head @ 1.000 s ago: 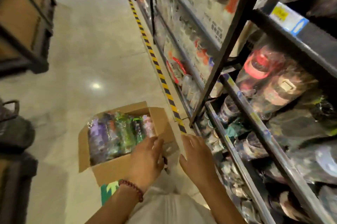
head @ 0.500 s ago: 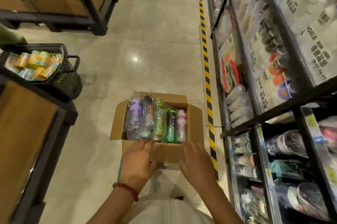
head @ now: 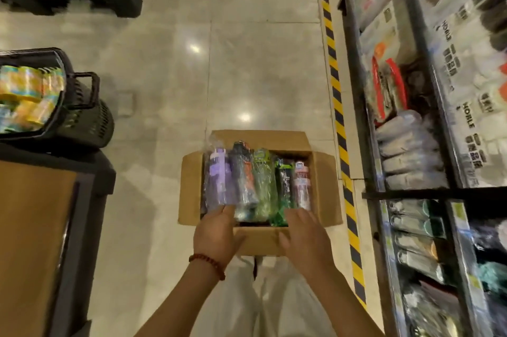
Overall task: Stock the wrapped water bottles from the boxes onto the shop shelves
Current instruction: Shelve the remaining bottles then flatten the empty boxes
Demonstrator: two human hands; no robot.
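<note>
The wrapped bottles [head: 253,185] lie side by side in the open cardboard box [head: 325,188] on the floor, caps pointing away from the person. I think they are packed flat like this so that each one can be lifted out by its near end. From the left there is a purple bottle [head: 218,183], a dark one with orange, a green bottle [head: 263,185], a black and green one, and a pink bottle [head: 301,185] at the right. The box stands just beside the yellow-black floor stripe [head: 338,122], near the shelves [head: 411,194], probably to keep the carrying way short.

The left hand [head: 216,235] reaches over the near flap, fingers straight and relaxed, its tips touching the bottom of the purple bottle; it holds nothing yet. The right hand [head: 306,237] is also spread and empty, near the green and pink bottles, above the near edge of the box. Both forearms go forward and down from the bottom of the view.
</note>
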